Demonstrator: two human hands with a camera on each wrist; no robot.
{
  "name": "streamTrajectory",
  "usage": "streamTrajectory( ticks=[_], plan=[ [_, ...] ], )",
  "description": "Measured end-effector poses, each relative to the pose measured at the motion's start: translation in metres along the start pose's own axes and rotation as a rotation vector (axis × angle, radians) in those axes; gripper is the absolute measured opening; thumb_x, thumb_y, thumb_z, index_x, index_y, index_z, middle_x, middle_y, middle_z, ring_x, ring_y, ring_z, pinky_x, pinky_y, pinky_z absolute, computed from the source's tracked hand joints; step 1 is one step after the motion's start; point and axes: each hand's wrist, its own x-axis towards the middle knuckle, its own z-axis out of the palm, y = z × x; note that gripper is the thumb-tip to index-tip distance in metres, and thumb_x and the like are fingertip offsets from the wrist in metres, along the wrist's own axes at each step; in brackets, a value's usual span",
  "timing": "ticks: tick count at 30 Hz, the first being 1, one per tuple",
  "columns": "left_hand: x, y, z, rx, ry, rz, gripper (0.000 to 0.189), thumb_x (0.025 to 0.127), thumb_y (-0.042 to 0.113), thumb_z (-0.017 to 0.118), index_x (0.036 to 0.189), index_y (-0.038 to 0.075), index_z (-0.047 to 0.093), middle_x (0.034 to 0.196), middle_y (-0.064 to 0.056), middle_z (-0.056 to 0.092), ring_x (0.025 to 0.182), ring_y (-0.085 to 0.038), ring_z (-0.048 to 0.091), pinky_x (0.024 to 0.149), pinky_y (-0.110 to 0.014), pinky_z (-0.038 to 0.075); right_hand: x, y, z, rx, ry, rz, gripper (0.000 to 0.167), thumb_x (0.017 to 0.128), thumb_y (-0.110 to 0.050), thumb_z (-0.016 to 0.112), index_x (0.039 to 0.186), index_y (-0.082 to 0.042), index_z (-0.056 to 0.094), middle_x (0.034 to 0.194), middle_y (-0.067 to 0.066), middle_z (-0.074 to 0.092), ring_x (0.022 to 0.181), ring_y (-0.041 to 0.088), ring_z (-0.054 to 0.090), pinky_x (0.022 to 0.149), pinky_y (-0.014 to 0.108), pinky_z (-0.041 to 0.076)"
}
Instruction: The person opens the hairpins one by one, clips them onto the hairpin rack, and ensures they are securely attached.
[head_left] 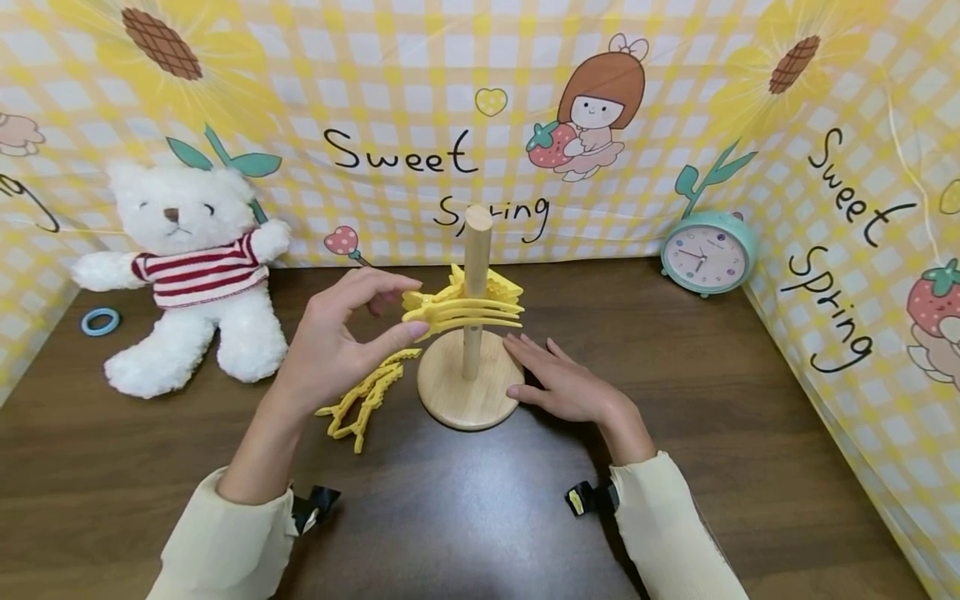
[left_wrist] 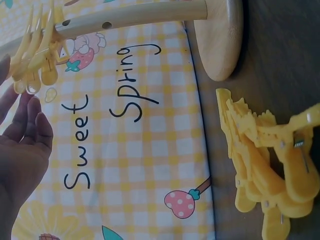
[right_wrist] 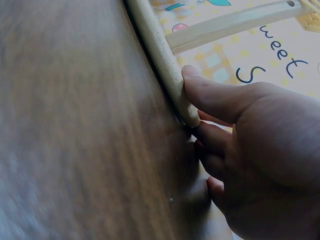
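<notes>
Yellow alligator hair clips [head_left: 465, 314] sit across the upright post [head_left: 477, 250] of a round-based wooden stand, about halfway up. In the left wrist view, three clips [left_wrist: 37, 55] cross the post side by side. My left hand [head_left: 333, 342] pinches the handle end of a clip between thumb and fingers, left of the post. Low on the right, my right hand [head_left: 566, 387] rests against the stand's base [head_left: 450, 396], fingers fairly straight. The right wrist view has its thumb [right_wrist: 215, 95] on the base's rim and its fingertips beside the edge.
More yellow hair clips [head_left: 363, 400] lie in a pile left of the base. A white teddy bear [head_left: 198, 283] in a striped shirt sits at the back left, beside a blue ring [head_left: 101, 322]. A mint alarm clock [head_left: 707, 254] stands at the back right, near the patterned cloth [head_left: 390, 67].
</notes>
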Motion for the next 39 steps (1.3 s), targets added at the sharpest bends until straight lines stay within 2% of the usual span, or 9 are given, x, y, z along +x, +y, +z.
streamTrajectory(
  ticks=[7,13,21,27,34,39],
  plan=[
    [-0.001,0.0,-0.002,0.042,0.001,0.006,0.039,0.078,-0.003,0.084,0.115,0.002,0.072,0.1,-0.003,0.069,0.089,-0.015,0.054,0.078,-0.028,0.044,0.0,0.0,0.0,-0.005,-0.001,0.008,0.072,0.105,-0.034,0.056,0.163,-0.01,0.019,0.167,0.009,0.019,0.154,0.019,0.009,0.123,0.044,-0.002],
    [-0.001,0.0,-0.003,0.047,0.004,0.013,0.038,0.078,-0.003,0.085,0.114,0.0,0.072,0.1,-0.003,0.068,0.089,-0.014,0.054,0.079,-0.026,0.044,0.0,0.0,0.0,-0.008,0.002,0.006,0.072,0.105,-0.033,0.056,0.162,-0.009,0.019,0.167,0.009,0.019,0.154,0.019,0.009,0.123,0.044,-0.002],
    [-0.002,0.0,-0.004,0.035,-0.006,-0.006,0.042,0.078,-0.002,0.085,0.118,0.004,0.072,0.104,-0.001,0.069,0.092,-0.014,0.056,0.081,-0.03,0.046,0.0,0.0,0.0,-0.005,0.0,0.005,0.073,0.105,-0.034,0.057,0.163,-0.01,0.018,0.167,0.008,0.019,0.154,0.02,0.009,0.123,0.044,-0.002],
    [-0.005,0.0,-0.006,0.026,0.003,-0.004,0.045,0.077,-0.003,0.085,0.119,0.004,0.071,0.106,-0.002,0.07,0.093,-0.013,0.057,0.081,-0.027,0.045,0.0,-0.001,0.0,0.0,0.001,0.004,0.073,0.105,-0.035,0.057,0.163,-0.011,0.019,0.167,0.007,0.019,0.154,0.019,0.009,0.123,0.044,-0.002],
    [-0.012,-0.005,-0.011,0.014,0.009,-0.052,0.051,0.076,-0.004,0.086,0.123,0.007,0.07,0.111,-0.002,0.07,0.096,-0.016,0.059,0.082,-0.025,0.044,-0.001,-0.001,0.0,-0.007,0.005,0.0,0.073,0.105,-0.035,0.057,0.162,-0.01,0.019,0.167,0.008,0.019,0.154,0.02,0.009,0.123,0.045,-0.002],
    [-0.021,-0.014,-0.017,0.008,0.028,-0.108,0.051,0.079,-0.005,0.084,0.125,0.009,0.069,0.114,-0.004,0.069,0.102,-0.014,0.061,0.085,-0.025,0.045,0.0,0.0,0.0,-0.011,0.005,-0.004,0.073,0.105,-0.034,0.056,0.162,-0.009,0.019,0.167,0.008,0.019,0.154,0.021,0.01,0.123,0.045,-0.002]
  ],
)
